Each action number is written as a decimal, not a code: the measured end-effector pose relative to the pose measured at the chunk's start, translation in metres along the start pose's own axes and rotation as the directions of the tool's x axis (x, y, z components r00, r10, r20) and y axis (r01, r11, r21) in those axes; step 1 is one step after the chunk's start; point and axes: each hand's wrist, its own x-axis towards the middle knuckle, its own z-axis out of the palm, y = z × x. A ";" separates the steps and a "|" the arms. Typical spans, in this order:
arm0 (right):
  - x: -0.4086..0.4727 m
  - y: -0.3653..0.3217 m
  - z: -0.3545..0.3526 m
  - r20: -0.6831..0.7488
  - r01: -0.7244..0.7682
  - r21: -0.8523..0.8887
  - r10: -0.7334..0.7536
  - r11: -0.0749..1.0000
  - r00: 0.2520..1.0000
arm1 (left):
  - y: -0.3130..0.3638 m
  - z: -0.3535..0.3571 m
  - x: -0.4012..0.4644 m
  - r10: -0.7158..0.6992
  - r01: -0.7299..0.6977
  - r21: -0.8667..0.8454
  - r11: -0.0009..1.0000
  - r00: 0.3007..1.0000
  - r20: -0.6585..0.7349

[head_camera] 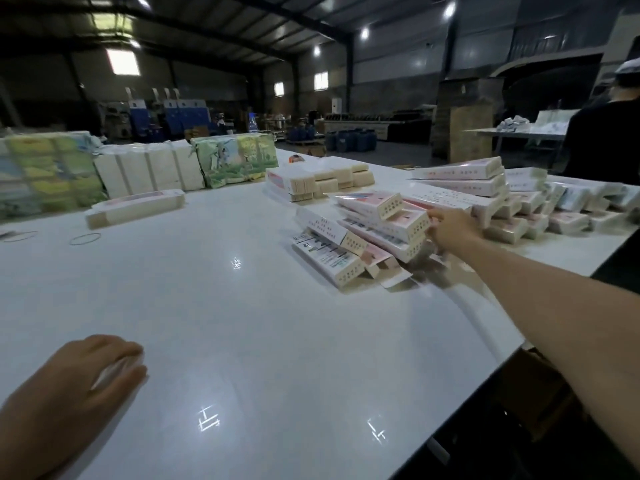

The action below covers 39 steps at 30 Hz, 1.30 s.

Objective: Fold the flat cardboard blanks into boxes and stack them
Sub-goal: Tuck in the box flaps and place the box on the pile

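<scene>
A loose pile of folded white-and-pink boxes [377, 230] lies on the white table [242, 323] at centre right. My right hand [450, 228] reaches far forward and touches the right end of that pile, fingers spread against the box ends; whether it grips one is unclear. My left hand [100, 368] rests flat on the table at the near left, fingers apart, with something small and pale blurred under the fingers. A stack of flat blanks [318, 183] sits behind the pile. One single folded box [135, 207] lies at the left.
More folded boxes [512, 206] are heaped at the right. Bundles of white blanks [152, 169] and green printed packs [237, 159] line the far edge. Rubber bands [85, 239] lie on the left. A person in black [606, 133] stands at the far right. The table's edge runs diagonally at the right.
</scene>
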 end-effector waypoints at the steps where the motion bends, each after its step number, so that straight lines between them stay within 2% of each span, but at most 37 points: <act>1: -0.003 -0.011 -0.008 -0.066 0.011 0.012 -0.010 1.000 0.998 | 0.010 -0.002 -0.007 -0.009 0.008 -0.047 0.999 1.000 -0.012; 3: -0.001 -0.036 -0.026 -0.240 0.026 0.160 0.014 0.987 0.971 | 0.032 -0.017 -0.014 -0.043 0.034 -0.088 0.996 0.994 -0.098; 5: -0.010 -0.074 -0.043 -0.359 0.174 0.290 -0.061 0.941 0.931 | 0.041 -0.025 -0.020 -0.049 0.026 -0.109 0.994 0.975 -0.217; 8: -0.050 -0.144 -0.044 -0.409 0.483 0.373 -0.326 0.792 0.852 | 0.057 -0.036 -0.027 -0.058 0.023 -0.152 0.988 0.972 -0.230; 11: -0.116 -0.197 -0.017 -0.407 0.735 0.348 -0.612 0.582 0.678 | 0.057 -0.037 -0.028 -0.073 0.039 -0.158 0.987 0.975 -0.212; 13: -0.153 -0.216 0.014 -0.313 0.827 0.256 -0.767 0.501 0.561 | 0.058 -0.036 -0.031 -0.069 0.034 -0.157 0.987 0.973 -0.221; 15: -0.183 -0.224 0.053 -0.085 0.807 0.235 -0.816 0.542 0.572 | 0.059 -0.036 -0.033 -0.083 0.043 -0.178 0.983 0.971 -0.224; 17: -0.205 -0.220 0.091 0.208 0.748 0.204 -0.775 0.632 0.597 | 0.060 -0.038 -0.035 -0.098 0.057 -0.186 0.981 0.971 -0.217; 19: -0.220 -0.209 0.119 0.381 0.772 0.131 -0.751 0.622 0.540 | 0.061 -0.039 -0.036 -0.100 0.061 -0.186 0.981 0.973 -0.207; 21: -0.222 -0.201 0.131 0.400 0.802 0.109 -0.765 0.587 0.506 | 0.062 -0.040 -0.037 -0.102 0.062 -0.198 0.978 0.976 -0.195; 23: -0.220 -0.198 0.134 0.389 0.794 0.121 -0.764 0.596 0.515 | 0.064 -0.038 -0.037 -0.116 0.075 -0.233 0.970 0.979 -0.169; 26: -0.219 -0.199 0.136 0.362 0.791 0.151 -0.778 0.593 0.514 | 0.048 -0.054 -0.031 -0.241 0.177 -0.360 0.916 0.960 -0.141; 28: -0.218 -0.200 0.137 0.339 0.792 0.166 -0.788 0.587 0.513 | 0.015 -0.077 -0.025 -0.387 0.300 -0.360 0.883 0.901 -0.198; 30: -0.218 -0.201 0.138 0.318 0.784 0.177 -0.788 0.595 0.527 | -0.034 -0.104 -0.027 -0.553 0.518 -0.197 0.832 0.794 -0.252; 31: -0.218 -0.201 0.139 0.308 0.779 0.183 -0.788 0.599 0.533 | -0.061 -0.117 -0.032 -0.636 0.641 -0.081 0.763 0.722 -0.273; 33: -0.219 -0.203 0.139 0.301 0.768 0.185 -0.780 0.613 0.549 | -0.112 -0.136 -0.051 -0.786 0.826 0.073 0.559 0.556 -0.269; 35: -0.220 -0.205 0.139 0.309 0.760 0.178 -0.769 0.625 0.560 | -0.151 -0.142 -0.069 -0.885 0.911 0.124 0.394 0.413 -0.216; 36: -0.220 -0.206 0.140 0.315 0.759 0.173 -0.765 0.628 0.562 | -0.165 -0.141 -0.074 -0.903 0.922 0.147 0.358 0.382 -0.195; 39: -0.220 -0.207 0.140 0.321 0.747 0.186 -0.758 0.638 0.568 | -0.185 -0.138 -0.073 -0.902 0.922 0.164 0.350 0.379 -0.205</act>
